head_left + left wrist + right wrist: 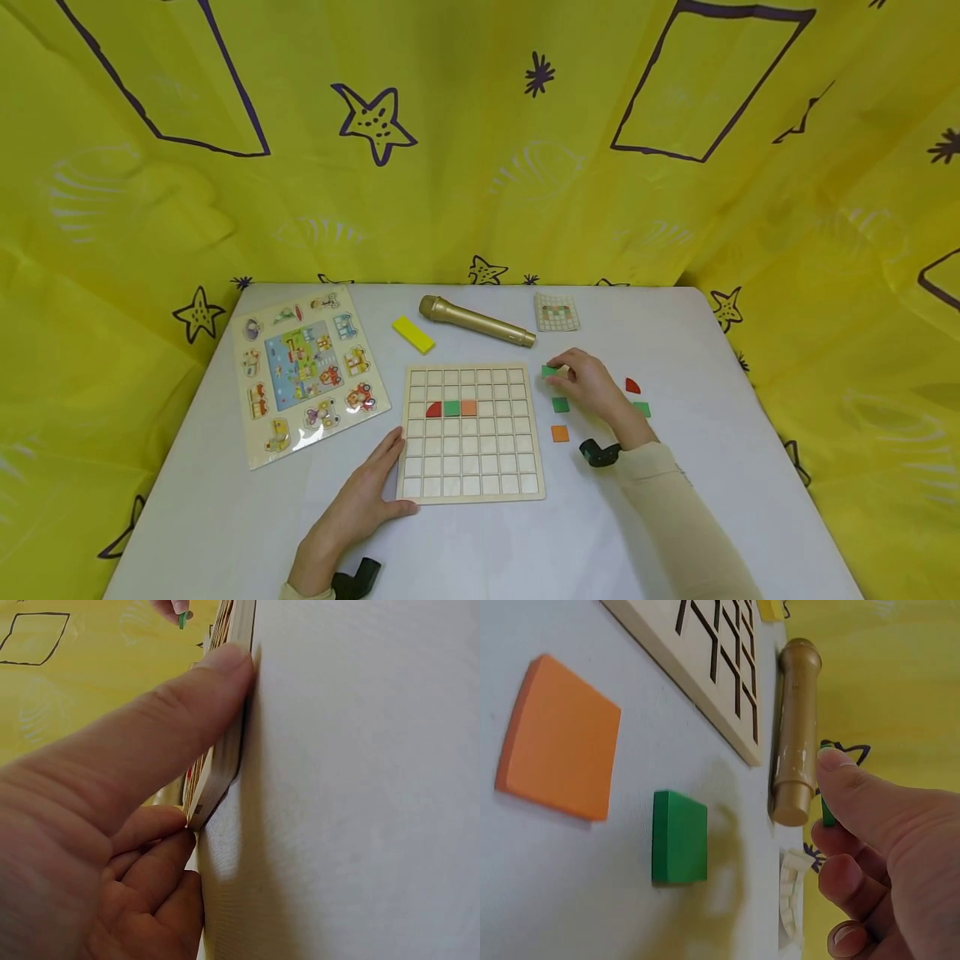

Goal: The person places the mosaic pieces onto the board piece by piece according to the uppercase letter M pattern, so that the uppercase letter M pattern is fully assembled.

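My right hand (592, 385) pinches a green square tile (550, 371) between thumb and fingers, lifted beside the far right corner of a wooden grid board (476, 498). In the right wrist view that tile (827, 806) shows edge-on. The left hand (363, 492) rests at the board's near left corner, thumb along the near edge and fingers against the left side. In one row of the board sit a red quarter-round piece (434, 410), a green square (452, 408) and an orange square (468, 407). Right of the board lie a green tile (560, 405) and an orange tile (560, 433).
Farther right are a red quarter-round piece (633, 386) and a green piece (642, 409). Behind the board lie a gold microphone (480, 322), a yellow block (413, 334) and a small pattern card (557, 312). A picture puzzle board (262, 446) lies at the left.
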Demonstrator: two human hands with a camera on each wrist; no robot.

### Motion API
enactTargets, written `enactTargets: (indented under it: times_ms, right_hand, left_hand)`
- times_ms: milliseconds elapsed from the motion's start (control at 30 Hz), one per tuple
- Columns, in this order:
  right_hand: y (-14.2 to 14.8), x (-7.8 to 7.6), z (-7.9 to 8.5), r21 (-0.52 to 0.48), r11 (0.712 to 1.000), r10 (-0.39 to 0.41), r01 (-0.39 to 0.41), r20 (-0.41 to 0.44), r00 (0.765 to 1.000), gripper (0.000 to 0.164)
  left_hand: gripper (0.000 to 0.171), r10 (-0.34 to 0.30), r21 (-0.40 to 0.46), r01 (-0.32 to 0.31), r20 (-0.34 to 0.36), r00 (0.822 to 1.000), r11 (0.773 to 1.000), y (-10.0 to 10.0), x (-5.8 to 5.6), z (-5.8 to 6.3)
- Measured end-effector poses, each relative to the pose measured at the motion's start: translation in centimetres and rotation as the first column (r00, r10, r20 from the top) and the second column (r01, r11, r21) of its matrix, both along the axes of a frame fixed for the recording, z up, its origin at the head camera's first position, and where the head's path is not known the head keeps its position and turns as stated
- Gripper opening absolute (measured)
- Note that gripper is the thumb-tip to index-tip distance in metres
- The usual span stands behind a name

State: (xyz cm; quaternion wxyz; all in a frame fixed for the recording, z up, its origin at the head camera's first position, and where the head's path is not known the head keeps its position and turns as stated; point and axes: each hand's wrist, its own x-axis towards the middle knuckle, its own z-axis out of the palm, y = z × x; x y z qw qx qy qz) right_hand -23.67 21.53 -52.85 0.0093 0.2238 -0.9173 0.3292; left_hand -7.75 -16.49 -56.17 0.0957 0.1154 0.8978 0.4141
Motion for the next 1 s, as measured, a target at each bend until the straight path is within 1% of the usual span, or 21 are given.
enactTargets:
  times_ms: [233,567,833,1000]
  right_hand:
    - [-1.3,0.4,0.1,-0.002,1.000,0.012,-0.011,0.048,0.999,0.025]
    - [-3.5,0.5,-0.1,-0.020,0.998,0.068,-0.067,0.050,0.996,0.022]
    - [-5.2,0.9,-0.3,-0.023,0.994,0.109,-0.108,0.076,0.991,0.026]
    - [-6.1,1.3,-0.5,-0.034,0.992,0.124,-0.122,0.091,0.988,0.024]
  left_hand:
    - [0.100,-0.001,0.000,0.001,0.004,1.000,1.000,0.0,0.0,0.0]
    - [0.100,-0.001,0.001,0.001,0.012,1.000,1.000,-0.1,0.0,0.1]
    - [0.100,-0.001,-0.010,0.001,0.001,1.000,1.000,0.0,-0.1,0.1]
    - [0.100,-0.001,-0.012,0.001,0.000,1.000,1.000,-0.1,-0.1,0.1]
